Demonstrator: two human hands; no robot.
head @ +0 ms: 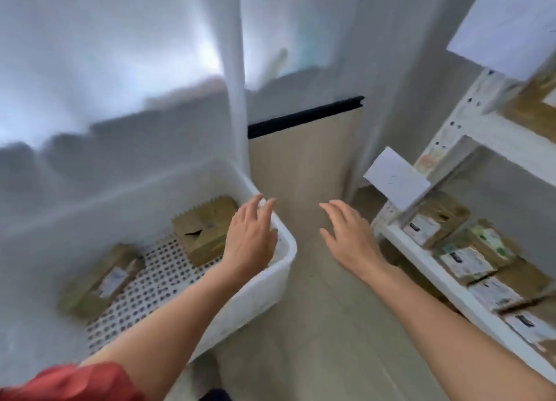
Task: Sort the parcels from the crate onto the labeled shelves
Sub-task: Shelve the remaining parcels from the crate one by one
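Note:
A white plastic crate [272, 283] with a perforated bottom stands at the lower left. Two brown parcels lie in it: one [202, 229] near its far right corner, another with a white label [102, 280] at the left. My left hand [251, 236] hovers over the crate's right rim, fingers straight, holding nothing. My right hand [346, 235] hangs over the floor between crate and shelves, fingers spread and empty. White shelves [421, 250] at the right hold several labelled brown parcels [463, 259].
White paper labels [397, 182] hang from the shelf posts, a larger sheet [508, 24] at the top right. A wall and a white post [237, 84] stand behind the crate. Beige floor [316, 325] runs between crate and shelves. The picture is blurred by motion.

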